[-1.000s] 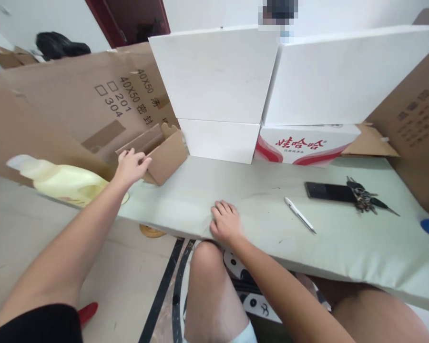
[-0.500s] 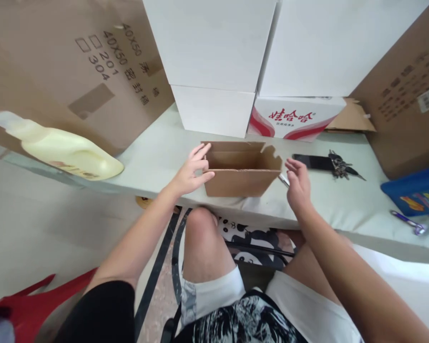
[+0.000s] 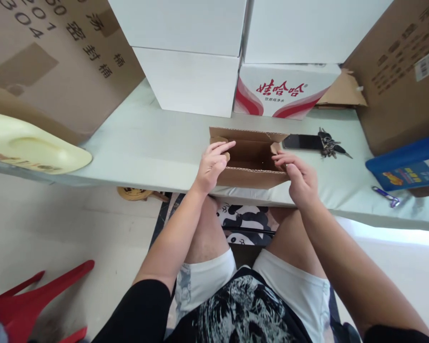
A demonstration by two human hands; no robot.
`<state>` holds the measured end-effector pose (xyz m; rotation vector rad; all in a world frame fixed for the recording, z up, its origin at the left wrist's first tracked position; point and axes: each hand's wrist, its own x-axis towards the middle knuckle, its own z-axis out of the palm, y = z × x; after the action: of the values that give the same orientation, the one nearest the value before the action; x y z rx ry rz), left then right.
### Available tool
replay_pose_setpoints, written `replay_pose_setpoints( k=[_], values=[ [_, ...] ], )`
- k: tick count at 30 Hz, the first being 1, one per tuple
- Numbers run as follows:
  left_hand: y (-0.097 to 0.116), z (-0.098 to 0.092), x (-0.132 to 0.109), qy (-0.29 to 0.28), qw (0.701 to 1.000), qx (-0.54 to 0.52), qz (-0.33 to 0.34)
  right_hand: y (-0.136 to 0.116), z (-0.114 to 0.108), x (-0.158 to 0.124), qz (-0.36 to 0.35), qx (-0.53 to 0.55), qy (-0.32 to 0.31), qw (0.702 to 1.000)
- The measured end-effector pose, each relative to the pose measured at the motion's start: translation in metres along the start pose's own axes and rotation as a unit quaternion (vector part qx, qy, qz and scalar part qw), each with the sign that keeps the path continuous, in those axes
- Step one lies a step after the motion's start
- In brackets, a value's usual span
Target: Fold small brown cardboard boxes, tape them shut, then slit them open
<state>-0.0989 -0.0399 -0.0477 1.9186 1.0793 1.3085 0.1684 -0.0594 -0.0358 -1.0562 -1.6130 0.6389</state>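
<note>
A small brown cardboard box [image 3: 250,179] stands at the table's front edge, its top open and its inside facing up. My left hand [image 3: 210,167] is at the left end, thumb and fingers closed around the short end flap, with the forefinger stretched over the opening. At the right end my right hand [image 3: 301,182] has its fingers curled over the other short flap [image 3: 275,148], thumb on the near side. The bottom of the box lies in shadow.
Behind the box stand white cartons [image 3: 186,78] and a red-and-white carton [image 3: 284,93]. A phone [image 3: 303,142] and keys [image 3: 329,144] lie to the right, near a blue package [image 3: 407,166] and a purple-handled tool [image 3: 386,196]. A pale yellow bottle [image 3: 32,143] lies left.
My right hand has moved from beside the box onto its right flap. The left hand has shifted inward over the left flap. Both short flaps now lean inward, and the view has tilted down.
</note>
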Motion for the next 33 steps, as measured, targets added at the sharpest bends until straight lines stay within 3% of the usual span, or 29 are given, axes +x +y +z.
replay_pose_setpoints(
  k=[4,10,19,25,33],
  values=[
    [0.007,0.012,0.006,-0.017,0.999,-0.009,0.026,0.000,-0.012,-0.008,-0.003,-0.010,-0.030,1.000],
    [0.013,0.028,0.010,0.029,0.999,0.004,-0.046,0.025,-0.017,-0.013,0.026,-0.052,-0.004,0.998],
    [-0.004,0.033,0.005,0.105,0.990,0.006,-0.091,0.025,-0.004,-0.016,0.094,-0.096,0.068,0.989],
    [-0.017,0.035,0.000,0.120,0.988,0.009,-0.095,0.024,-0.003,-0.015,0.053,-0.097,0.081,0.990],
    [-0.026,0.037,0.001,0.102,0.990,-0.014,-0.097,0.032,-0.017,0.013,-0.004,-0.114,-0.014,0.993]
  ],
)
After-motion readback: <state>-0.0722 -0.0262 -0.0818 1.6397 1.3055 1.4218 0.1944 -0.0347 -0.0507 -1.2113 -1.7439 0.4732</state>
